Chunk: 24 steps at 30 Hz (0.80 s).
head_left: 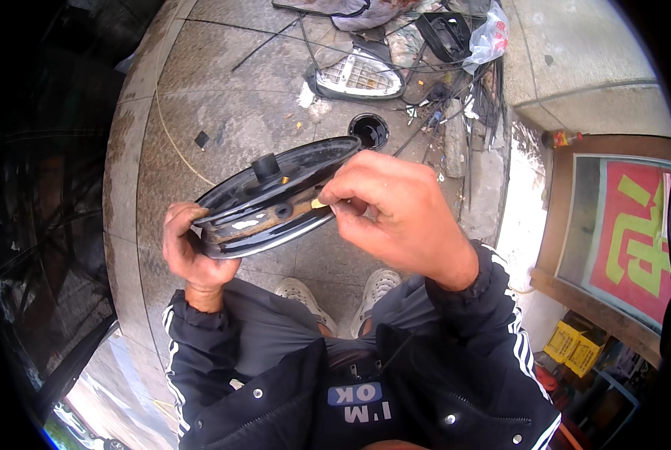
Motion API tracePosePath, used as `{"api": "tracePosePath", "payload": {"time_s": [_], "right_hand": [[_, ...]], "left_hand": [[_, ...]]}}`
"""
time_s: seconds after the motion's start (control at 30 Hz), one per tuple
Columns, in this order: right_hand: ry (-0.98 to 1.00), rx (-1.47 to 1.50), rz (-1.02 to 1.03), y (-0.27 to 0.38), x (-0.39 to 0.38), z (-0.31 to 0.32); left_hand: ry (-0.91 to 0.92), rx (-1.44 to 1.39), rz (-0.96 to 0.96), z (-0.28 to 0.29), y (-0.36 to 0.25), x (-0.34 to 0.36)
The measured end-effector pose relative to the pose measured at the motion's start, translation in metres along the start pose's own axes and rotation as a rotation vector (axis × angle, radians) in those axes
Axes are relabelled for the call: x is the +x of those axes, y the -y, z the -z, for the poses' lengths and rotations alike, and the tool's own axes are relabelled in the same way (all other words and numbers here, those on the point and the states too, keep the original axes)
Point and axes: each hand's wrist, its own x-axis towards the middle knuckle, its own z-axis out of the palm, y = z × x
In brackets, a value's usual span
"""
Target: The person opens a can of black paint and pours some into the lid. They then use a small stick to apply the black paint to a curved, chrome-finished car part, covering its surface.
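A black wheel rim [234, 201] hangs tilted in front of me, its outer channel turned toward me. A black hub stub stands out of its face, and the channel between its two lips looks brown and worn, with a whitish patch and a dark round hole. My left hand [193, 244] grips the rim's left end, fingers wrapped over the lip. At the right part of the channel, my right hand [395, 210] pinches a small yellow piece [318, 203] between thumb and fingertips. Its exact kind is too small to tell. The right hand hides the rim's right end.
A black round container [368, 132] stands on the paved floor beyond the rim. Farther off lie a white grille-like part [362, 75], cables and a clear plastic bag [490, 37]. At right are a wood-framed red sign [632, 232] and yellow bins [573, 345].
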Motion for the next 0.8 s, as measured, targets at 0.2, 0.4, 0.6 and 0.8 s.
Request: {"api": "tracePosePath", "payload": {"time_s": [0.2, 0.4, 0.6, 0.8], "right_hand": [[-0.104, -0.13, -0.116, -0.023, 0.002, 0.015], [-0.112, 0.1, -0.056, -0.003, 0.002, 0.006], [-0.062, 0.018, -0.168, -0.021, 0.003, 0.006], [-0.151, 0.024, -0.131, -0.021, 0.003, 0.011]], "left_hand": [[-0.029, -0.034, 0.042, -0.001, 0.002, -0.001], [-0.044, -0.015, 0.052, -0.003, 0.002, 0.0], [-0.046, -0.036, 0.055, -0.004, 0.002, 0.0], [-0.044, -0.045, 0.07, -0.004, 0.004, -0.001]]}}
